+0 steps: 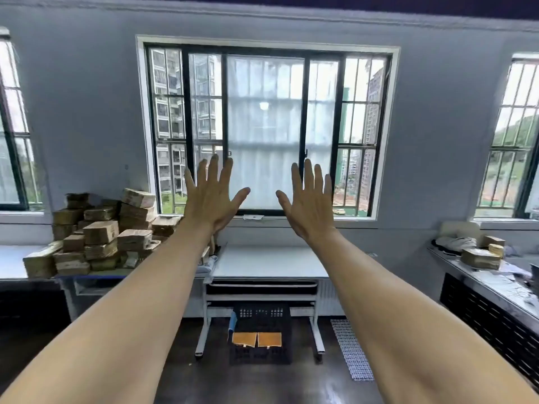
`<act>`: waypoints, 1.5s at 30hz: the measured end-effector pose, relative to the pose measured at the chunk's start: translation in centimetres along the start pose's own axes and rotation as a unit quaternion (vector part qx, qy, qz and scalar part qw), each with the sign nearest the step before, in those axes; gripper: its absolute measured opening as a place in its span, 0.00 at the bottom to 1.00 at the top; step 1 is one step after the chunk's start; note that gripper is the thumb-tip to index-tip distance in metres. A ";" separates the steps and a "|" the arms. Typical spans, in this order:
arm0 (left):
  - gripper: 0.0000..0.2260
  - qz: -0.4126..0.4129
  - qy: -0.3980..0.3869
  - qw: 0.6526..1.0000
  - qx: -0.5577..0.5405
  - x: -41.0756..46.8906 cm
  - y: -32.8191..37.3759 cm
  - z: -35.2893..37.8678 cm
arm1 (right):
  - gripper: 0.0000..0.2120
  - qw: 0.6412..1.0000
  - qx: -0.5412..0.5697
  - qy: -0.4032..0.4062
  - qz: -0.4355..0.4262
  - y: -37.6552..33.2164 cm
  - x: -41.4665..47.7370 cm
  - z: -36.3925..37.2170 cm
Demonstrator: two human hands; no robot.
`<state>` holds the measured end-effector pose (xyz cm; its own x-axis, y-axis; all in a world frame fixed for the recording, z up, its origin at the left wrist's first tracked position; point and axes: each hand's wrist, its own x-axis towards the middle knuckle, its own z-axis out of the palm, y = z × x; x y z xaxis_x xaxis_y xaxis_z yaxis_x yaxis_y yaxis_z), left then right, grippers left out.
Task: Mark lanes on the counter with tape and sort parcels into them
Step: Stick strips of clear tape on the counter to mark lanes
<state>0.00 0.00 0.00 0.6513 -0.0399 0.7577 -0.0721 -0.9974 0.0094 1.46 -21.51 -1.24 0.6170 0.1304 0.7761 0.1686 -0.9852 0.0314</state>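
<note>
The left hand (213, 196) and the right hand (310, 202) are both raised in front of the window (265, 126). Their backs face the camera, the fingers are straight and spread wide, and neither holds anything. The two thumbs point toward each other with a gap between them, and both bare forearms run down to the lower corners of the view. The parcels (102, 234), brown and taped, sit in a loose heap on the left counter (11, 260) at nine o'clock. The heap reaches up against the wall and the window's lower left corner, and its front boxes lie close to the counter's front edge. At six o'clock, below the hands, stands the middle counter (268, 260), its white top showing from the front edge back to the wall. Its left edge meets the left counter just beside the heap. Under it sits a dark crate (262, 316) with two orange cards (256, 339) on its front. At four o'clock a right counter (466, 272) runs along the side wall and carries a few more brown boxes (479, 258). Dark floor (262, 383) lies between the counters, and a white grid mat (353, 351) lies at five o'clock.
</note>
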 end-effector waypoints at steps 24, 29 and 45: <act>0.35 -0.005 -0.025 0.999 0.028 22.2 -8.3 28.3 | 0.33 0.999 -0.034 -0.025 -0.017 -0.2 22.1 29.6; 0.35 -0.013 -0.022 0.999 0.020 27.5 -10.7 34.2 | 0.33 0.999 -0.035 -0.026 -0.018 -1.1 26.8 36.1; 0.35 -0.031 -0.032 0.999 0.024 45.4 -11.3 56.2 | 0.33 0.999 -0.017 -0.030 -0.025 4.9 44.1 59.1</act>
<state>72.81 6.07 -2.41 0.7007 0.0197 0.7132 0.0045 -0.9997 0.0232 74.95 -14.02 -4.05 0.6537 0.1855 0.7336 0.1750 -0.9803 0.0920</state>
